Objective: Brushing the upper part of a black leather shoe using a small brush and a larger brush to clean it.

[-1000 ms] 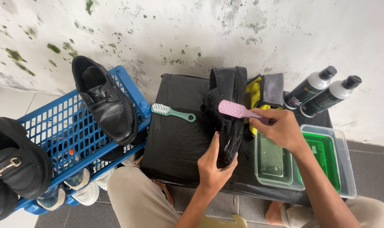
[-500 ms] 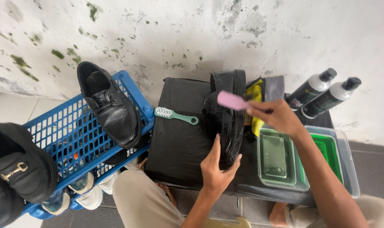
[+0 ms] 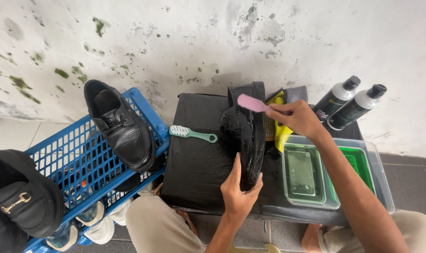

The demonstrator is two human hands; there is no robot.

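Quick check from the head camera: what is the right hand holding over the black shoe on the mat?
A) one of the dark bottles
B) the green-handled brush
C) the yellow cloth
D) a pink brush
D: the right hand grips a pink brush over the black shoe, which the left hand steadies; the green-handled brush lies untouched on the black mat.

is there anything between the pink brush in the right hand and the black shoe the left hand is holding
Nothing visible. The right hand holds the pink brush directly at the upper part of the black shoe, which the left hand grips at its lower end.
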